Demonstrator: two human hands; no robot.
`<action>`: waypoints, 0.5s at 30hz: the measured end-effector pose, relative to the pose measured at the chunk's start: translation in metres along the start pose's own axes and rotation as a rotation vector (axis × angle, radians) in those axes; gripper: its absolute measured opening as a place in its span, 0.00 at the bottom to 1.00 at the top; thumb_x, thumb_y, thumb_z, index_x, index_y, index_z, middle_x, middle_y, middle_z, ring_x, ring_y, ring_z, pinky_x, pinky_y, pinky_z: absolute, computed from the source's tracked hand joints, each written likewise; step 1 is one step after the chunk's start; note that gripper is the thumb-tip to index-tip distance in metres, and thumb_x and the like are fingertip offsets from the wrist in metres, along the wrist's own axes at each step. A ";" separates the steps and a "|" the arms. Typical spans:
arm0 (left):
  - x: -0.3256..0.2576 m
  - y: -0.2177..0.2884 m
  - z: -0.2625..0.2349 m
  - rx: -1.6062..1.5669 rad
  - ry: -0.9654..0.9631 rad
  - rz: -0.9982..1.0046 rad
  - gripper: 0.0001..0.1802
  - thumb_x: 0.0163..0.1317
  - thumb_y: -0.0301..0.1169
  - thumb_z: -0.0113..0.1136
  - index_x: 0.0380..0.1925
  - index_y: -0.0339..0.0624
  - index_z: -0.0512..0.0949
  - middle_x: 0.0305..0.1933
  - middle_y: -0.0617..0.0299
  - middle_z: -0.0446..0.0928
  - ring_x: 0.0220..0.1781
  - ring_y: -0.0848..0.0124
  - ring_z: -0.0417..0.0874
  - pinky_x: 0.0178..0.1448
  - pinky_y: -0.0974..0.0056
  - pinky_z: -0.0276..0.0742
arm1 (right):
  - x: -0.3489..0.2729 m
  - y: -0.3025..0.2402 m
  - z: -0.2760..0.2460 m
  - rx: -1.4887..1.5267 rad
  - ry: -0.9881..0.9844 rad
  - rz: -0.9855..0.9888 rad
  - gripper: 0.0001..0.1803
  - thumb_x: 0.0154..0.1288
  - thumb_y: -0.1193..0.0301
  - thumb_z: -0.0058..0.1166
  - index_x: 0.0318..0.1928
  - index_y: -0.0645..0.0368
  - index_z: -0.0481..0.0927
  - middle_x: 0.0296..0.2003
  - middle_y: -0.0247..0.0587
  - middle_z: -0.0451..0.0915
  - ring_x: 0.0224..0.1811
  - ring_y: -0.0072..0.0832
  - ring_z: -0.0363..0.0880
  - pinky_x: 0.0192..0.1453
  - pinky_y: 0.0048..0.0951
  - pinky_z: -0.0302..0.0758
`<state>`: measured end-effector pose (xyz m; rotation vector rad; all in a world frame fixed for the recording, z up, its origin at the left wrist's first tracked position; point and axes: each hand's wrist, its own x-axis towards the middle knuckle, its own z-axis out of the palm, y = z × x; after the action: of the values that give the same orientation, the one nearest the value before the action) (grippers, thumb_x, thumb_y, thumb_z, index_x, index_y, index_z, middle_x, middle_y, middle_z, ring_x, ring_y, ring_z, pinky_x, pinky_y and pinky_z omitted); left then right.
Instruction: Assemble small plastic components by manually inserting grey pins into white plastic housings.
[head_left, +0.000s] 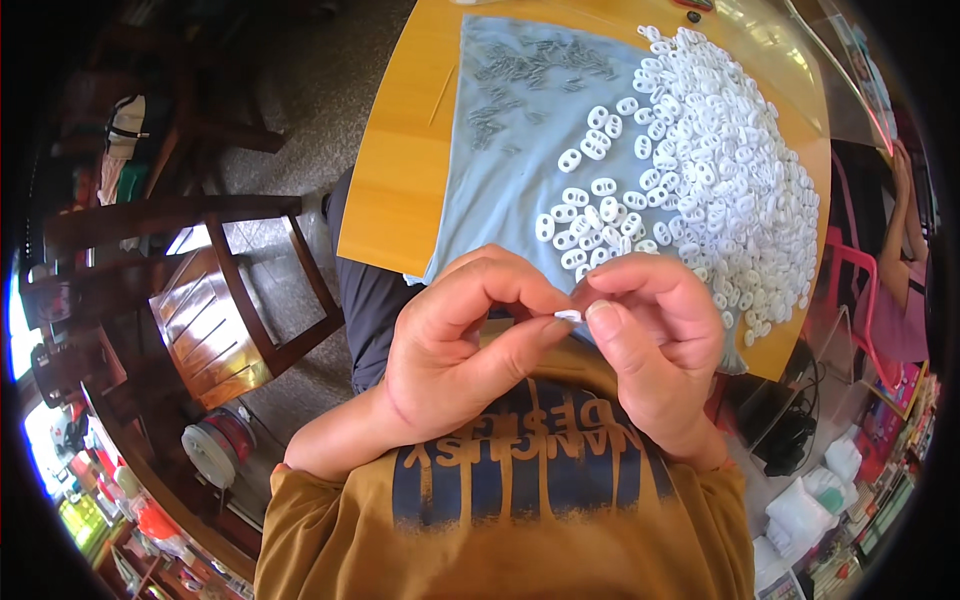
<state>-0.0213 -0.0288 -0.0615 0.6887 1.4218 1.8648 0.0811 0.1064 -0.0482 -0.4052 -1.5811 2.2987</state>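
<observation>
Both my hands meet above my lap, close to the near edge of the table. My left hand [475, 335] pinches a small white plastic piece [568, 315] between thumb and index finger. Touching or nearly touching that piece are the thumb and curled index finger of my right hand [660, 335]; whatever they pinch, if anything, is hidden. Just beyond my fingers lie loose white oval two-hole pieces [580, 225], which run into a large heap [740, 170] of the same kind on the right. Small thin grey metal pieces [540, 62] are scattered toward the far left of the cloth.
A light blue cloth [490, 215] covers part of the yellow wooden table [395, 190]. On bare wood at left lies a thin stick [441, 95]. A wooden chair [215, 320] stands left. At the right edge are a pink chair [850, 265] and another person's arm [900, 205].
</observation>
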 end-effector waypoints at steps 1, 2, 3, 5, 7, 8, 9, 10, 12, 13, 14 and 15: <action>0.002 0.000 0.000 0.117 0.000 0.080 0.10 0.52 0.17 0.60 0.36 0.36 0.76 0.34 0.60 0.75 0.34 0.71 0.76 0.38 0.69 0.72 | 0.000 0.000 -0.001 0.002 0.003 -0.002 0.12 0.61 0.83 0.50 0.45 0.69 0.72 0.39 0.40 0.75 0.42 0.21 0.73 0.48 0.22 0.70; 0.003 0.000 -0.001 0.233 0.000 0.161 0.11 0.50 0.16 0.61 0.34 0.37 0.77 0.32 0.60 0.75 0.32 0.69 0.76 0.36 0.68 0.71 | 0.000 0.000 -0.001 0.005 0.006 0.006 0.11 0.62 0.82 0.50 0.45 0.69 0.72 0.39 0.39 0.75 0.42 0.20 0.72 0.48 0.21 0.69; 0.005 0.001 -0.002 0.234 -0.003 0.160 0.11 0.50 0.16 0.61 0.34 0.37 0.77 0.32 0.60 0.75 0.32 0.69 0.76 0.36 0.68 0.71 | 0.000 0.000 -0.002 0.007 0.008 0.014 0.11 0.63 0.81 0.49 0.46 0.69 0.72 0.39 0.38 0.75 0.42 0.20 0.72 0.47 0.21 0.69; 0.011 0.003 -0.004 0.652 -0.014 0.478 0.14 0.44 0.17 0.64 0.34 0.40 0.77 0.30 0.62 0.76 0.28 0.69 0.76 0.31 0.68 0.69 | 0.001 -0.002 -0.002 0.050 0.000 0.053 0.10 0.63 0.81 0.49 0.46 0.69 0.72 0.39 0.37 0.75 0.42 0.18 0.72 0.47 0.20 0.69; 0.013 -0.004 -0.007 0.748 0.011 0.619 0.15 0.42 0.18 0.65 0.33 0.41 0.78 0.30 0.63 0.76 0.27 0.70 0.76 0.30 0.69 0.68 | 0.002 -0.002 -0.001 0.093 -0.008 0.091 0.10 0.64 0.80 0.49 0.46 0.68 0.72 0.39 0.36 0.75 0.41 0.17 0.72 0.46 0.19 0.69; 0.014 -0.007 -0.008 0.841 0.039 0.761 0.15 0.40 0.20 0.65 0.33 0.42 0.78 0.30 0.63 0.76 0.27 0.71 0.76 0.30 0.69 0.67 | 0.002 -0.002 -0.001 0.157 -0.005 0.144 0.10 0.64 0.80 0.49 0.46 0.68 0.72 0.38 0.36 0.75 0.41 0.16 0.72 0.46 0.18 0.69; 0.015 -0.008 -0.009 0.841 0.036 0.761 0.15 0.40 0.20 0.65 0.33 0.42 0.78 0.30 0.63 0.76 0.27 0.71 0.76 0.30 0.69 0.67 | 0.002 -0.001 0.000 0.220 -0.001 0.196 0.10 0.64 0.79 0.49 0.46 0.67 0.73 0.38 0.35 0.75 0.40 0.15 0.72 0.45 0.18 0.69; 0.015 -0.008 -0.011 0.881 -0.004 0.828 0.15 0.40 0.22 0.65 0.32 0.42 0.78 0.31 0.64 0.76 0.26 0.73 0.76 0.30 0.70 0.66 | 0.003 0.000 -0.001 0.221 0.001 0.195 0.10 0.64 0.79 0.49 0.46 0.67 0.73 0.38 0.35 0.75 0.40 0.15 0.72 0.45 0.18 0.69; 0.016 -0.009 -0.012 0.918 -0.047 0.896 0.14 0.40 0.24 0.64 0.32 0.43 0.79 0.31 0.64 0.76 0.25 0.74 0.76 0.30 0.71 0.66 | 0.004 0.001 -0.002 0.291 0.001 0.261 0.09 0.64 0.79 0.50 0.45 0.66 0.73 0.37 0.34 0.76 0.40 0.15 0.73 0.45 0.17 0.70; 0.016 -0.010 -0.011 0.935 -0.030 0.916 0.15 0.40 0.25 0.63 0.32 0.43 0.79 0.32 0.64 0.76 0.25 0.74 0.76 0.30 0.71 0.66 | 0.005 0.001 -0.001 0.292 0.001 0.262 0.09 0.64 0.79 0.50 0.45 0.66 0.73 0.37 0.34 0.76 0.40 0.15 0.73 0.45 0.17 0.70; 0.016 -0.010 -0.011 0.952 -0.014 0.935 0.15 0.39 0.26 0.62 0.32 0.44 0.79 0.34 0.64 0.75 0.25 0.75 0.75 0.30 0.71 0.66 | 0.006 0.001 -0.001 0.283 0.006 0.257 0.09 0.64 0.79 0.51 0.45 0.66 0.73 0.37 0.34 0.76 0.40 0.15 0.73 0.45 0.17 0.70; 0.015 -0.011 -0.012 0.952 -0.013 0.934 0.15 0.39 0.26 0.62 0.32 0.44 0.79 0.34 0.64 0.75 0.25 0.75 0.75 0.30 0.71 0.66 | 0.007 0.001 -0.001 0.275 0.012 0.252 0.09 0.64 0.79 0.51 0.44 0.66 0.73 0.37 0.34 0.77 0.40 0.15 0.74 0.45 0.17 0.71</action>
<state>-0.0369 -0.0227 -0.0754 2.0984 2.2009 1.6375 0.0752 0.1094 -0.0501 -0.5740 -1.2427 2.6500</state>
